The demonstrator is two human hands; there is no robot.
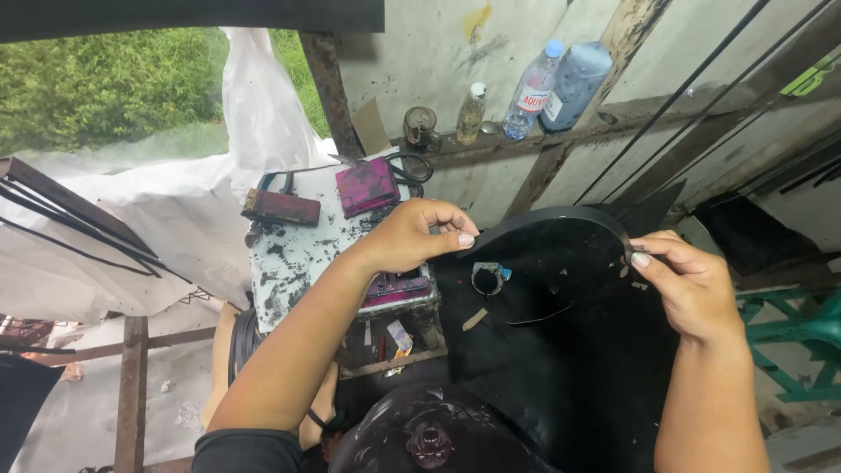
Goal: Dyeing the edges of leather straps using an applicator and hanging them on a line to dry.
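Note:
A black rubber strip (552, 215) arches between my two hands above a black sheet (569, 350) on my lap. My left hand (412, 235) pinches the strip's left end between thumb and fingers. My right hand (688, 285) pinches the right end at the thumb tip. Small scraps and a metal ring (486, 278) lie on the black sheet below the arch.
A stained white work stand (289, 258) holds a pink pad (368, 186), a dark red block (282, 208) and scissors (410, 166). On a wooden ledge stand a jar (420, 129), a small bottle (471, 114) and two plastic bottles (530, 92). White plastic sheeting (175, 219) hangs left; green frame (788, 328) right.

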